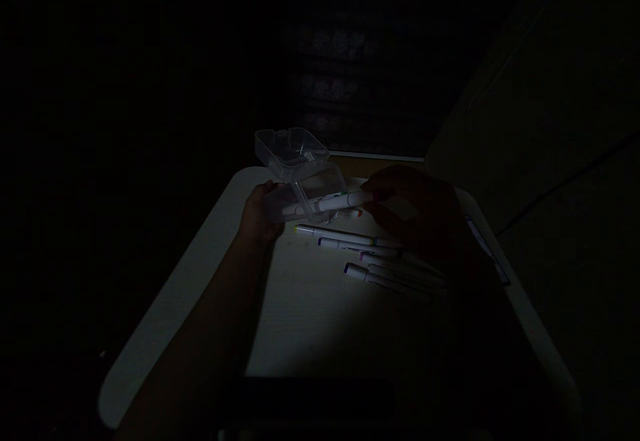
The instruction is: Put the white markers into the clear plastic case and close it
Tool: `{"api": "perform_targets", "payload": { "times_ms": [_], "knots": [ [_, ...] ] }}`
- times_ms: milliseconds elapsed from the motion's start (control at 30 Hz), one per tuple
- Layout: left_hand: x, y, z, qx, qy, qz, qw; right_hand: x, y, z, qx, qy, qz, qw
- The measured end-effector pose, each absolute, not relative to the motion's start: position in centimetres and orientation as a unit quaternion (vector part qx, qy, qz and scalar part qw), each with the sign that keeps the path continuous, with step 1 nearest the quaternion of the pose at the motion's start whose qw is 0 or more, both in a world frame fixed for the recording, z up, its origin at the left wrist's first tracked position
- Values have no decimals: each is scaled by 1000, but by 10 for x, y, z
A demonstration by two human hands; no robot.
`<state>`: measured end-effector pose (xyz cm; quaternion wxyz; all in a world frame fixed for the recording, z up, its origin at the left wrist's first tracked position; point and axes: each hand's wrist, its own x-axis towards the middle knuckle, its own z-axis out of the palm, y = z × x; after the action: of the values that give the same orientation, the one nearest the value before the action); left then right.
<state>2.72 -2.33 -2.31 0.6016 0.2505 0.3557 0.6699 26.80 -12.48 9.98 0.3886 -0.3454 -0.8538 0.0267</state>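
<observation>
My left hand (pixel 261 214) is closed around the lower end of a clear plastic case (pixel 280 202), whose lid (pixel 287 151) stands open at the far side. At least one white marker lies inside the case. A white marker (pixel 350 199) reaches from the case's opening to my right hand (pixel 413 207), its near end pinched between thumb and fingers. Below my right hand several white markers lie on the table, among them a yellow-capped marker (pixel 335 235), a purple-capped marker (pixel 345 245) and a dark-blue-capped marker (pixel 373 277). Shadow hides part of my right hand.
The scene is very dark. A white table (pixel 290 321) with rounded corners bears everything. At its right edge lies a flat, dark-rimmed object (pixel 487 251), perhaps a phone. An orange-tipped marker (pixel 356 213) lies behind the yellow-capped one. A dark patterned surface rises beyond the table.
</observation>
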Motion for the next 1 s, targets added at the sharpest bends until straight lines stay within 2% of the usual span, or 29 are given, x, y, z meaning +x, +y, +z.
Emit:
{"api": "perform_targets", "payload": {
  "times_ms": [233, 333, 433, 567, 633, 1000],
  "knots": [
    [27, -24, -21, 242, 362, 664, 607, 272, -120, 98, -383, -838, 30, 389],
    [27, -24, -22, 249, 348, 668, 610, 278, -113, 94, -420, -831, 57, 360],
    [27, -23, -23, 252, 344, 668, 610, 287, -103, 84, -486, -832, 104, 244],
    [26, -20, -26, 248, 342, 671, 610, 296, -92, 67, -563, -806, 181, 7],
    [25, -19, -27, 251, 339, 669, 612, 296, -90, 58, -578, -790, 197, -49],
    [24, -18, -29, 251, 358, 670, 600, 282, -79, 31, -575, -802, 149, -62]
  ]
}}
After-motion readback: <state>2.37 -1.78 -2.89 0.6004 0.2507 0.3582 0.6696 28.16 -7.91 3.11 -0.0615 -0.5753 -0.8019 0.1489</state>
